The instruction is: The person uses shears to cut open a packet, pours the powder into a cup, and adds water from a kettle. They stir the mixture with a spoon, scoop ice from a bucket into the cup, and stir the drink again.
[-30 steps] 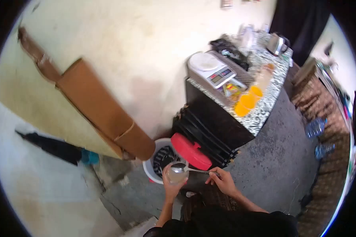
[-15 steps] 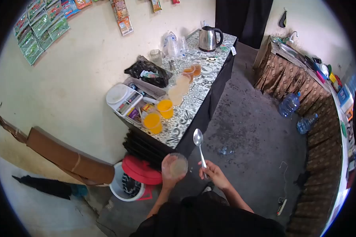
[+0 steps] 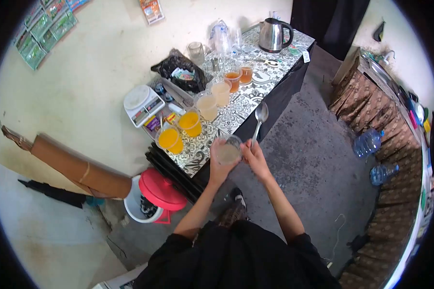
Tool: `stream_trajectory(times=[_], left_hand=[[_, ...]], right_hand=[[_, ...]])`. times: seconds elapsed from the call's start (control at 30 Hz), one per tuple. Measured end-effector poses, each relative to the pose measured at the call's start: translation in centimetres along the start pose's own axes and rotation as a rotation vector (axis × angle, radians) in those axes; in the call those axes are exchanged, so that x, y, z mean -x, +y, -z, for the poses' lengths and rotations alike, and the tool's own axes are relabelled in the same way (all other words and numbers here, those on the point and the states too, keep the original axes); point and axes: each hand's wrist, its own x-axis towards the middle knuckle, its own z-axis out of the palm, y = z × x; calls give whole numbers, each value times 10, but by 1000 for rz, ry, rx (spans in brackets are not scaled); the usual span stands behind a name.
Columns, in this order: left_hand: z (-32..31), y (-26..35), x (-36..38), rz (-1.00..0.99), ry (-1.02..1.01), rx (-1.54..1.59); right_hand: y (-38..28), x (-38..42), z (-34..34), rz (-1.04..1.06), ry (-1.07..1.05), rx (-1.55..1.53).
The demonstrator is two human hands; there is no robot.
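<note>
My left hand is wrapped round a clear plastic cup with a cloudy pale drink in it. Close beside the cup, my right hand grips a metal spoon by its handle, bowl pointing up and away from me. Both hands are in front of the table's near edge. On the patterned tabletop stands a row of filled cups: two orange drinks nearest, then two pale cloudy ones, then two amber ones.
A kitchen scale, a black plastic bag, a glass mug and a steel kettle stand on the table. Below left is a white bucket with a red lid. Water bottles stand by the curtained counter.
Both hands have risen toward the table edge, and the right hand with the spoon has come in next to the cup. The view has shifted, and a foot shows below.
</note>
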Motion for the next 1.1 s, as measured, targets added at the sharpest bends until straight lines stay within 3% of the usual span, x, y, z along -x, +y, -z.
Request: stream_trajectory(times=[0.27, 0.37, 0.4, 0.5, 0.63, 0.73, 0.8, 0.9, 1.03, 1.1], left_hand=[[-14, -35, -74, -65, 161, 14], [-14, -51, -97, -77, 217, -5], [-15, -54, -97, -57, 210, -48], [-20, -55, -103, -56, 287, -80], [-25, -52, -105, -7, 348, -179], [-22, -60, -100, -57, 358, -212], [-21, -66, -88, 92, 393, -244], [-16, -70, -88, 128, 315, -205], [-23, -84, -91, 100, 385, -404], [-25, -82, -93, 86, 396, -398]], right_hand=[[6, -100, 36, 88, -135, 203], [-32, -113, 47, 251, -65, 711], [-56, -110, 49, 285, -99, 878], [-102, -119, 52, 236, -209, 973], [-141, -148, 36, 380, -469, 1265], [-127, -177, 20, 564, -666, 1349], [-112, -187, 8, 691, -815, 1340], [-97, -200, 0, 842, -911, 1481], [-95, -202, 8, 858, -969, 1604], [-98, -202, 9, 666, -997, 1687]])
